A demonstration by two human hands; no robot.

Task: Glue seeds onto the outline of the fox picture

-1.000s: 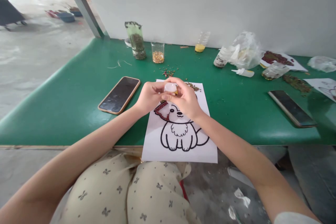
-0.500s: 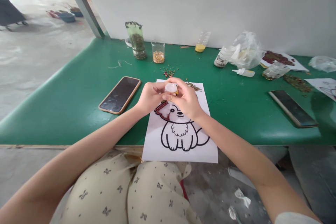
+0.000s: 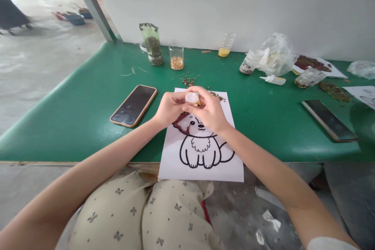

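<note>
Both hands meet over the upper part of a white paper sheet [image 3: 170,164] printed with a cartoon animal outline. Between them is a small white glue bottle [image 3: 191,97], its round end facing me and a bit of yellow at its side. My left hand [image 3: 169,108] has its fingers closed against the bottle's left side. My right hand [image 3: 209,109] wraps it from the right, thumb across the front. Dark red beans [image 3: 182,123] line the animal's ear and cheek below the hands. Some of the drawing's head is hidden by the fingers.
A phone [image 3: 134,105] lies left of the paper, another phone [image 3: 329,120] to the right. Behind stand a green cut bottle [image 3: 154,49] and a cup of corn kernels [image 3: 177,61]. Loose beans [image 3: 190,81] lie beyond the paper. A second glue bottle [image 3: 274,80] rests near a plastic bag [image 3: 275,56].
Almost nothing differs. Both hands stay closed around the bottle, which has shifted very slightly; the view has moved a little.
</note>
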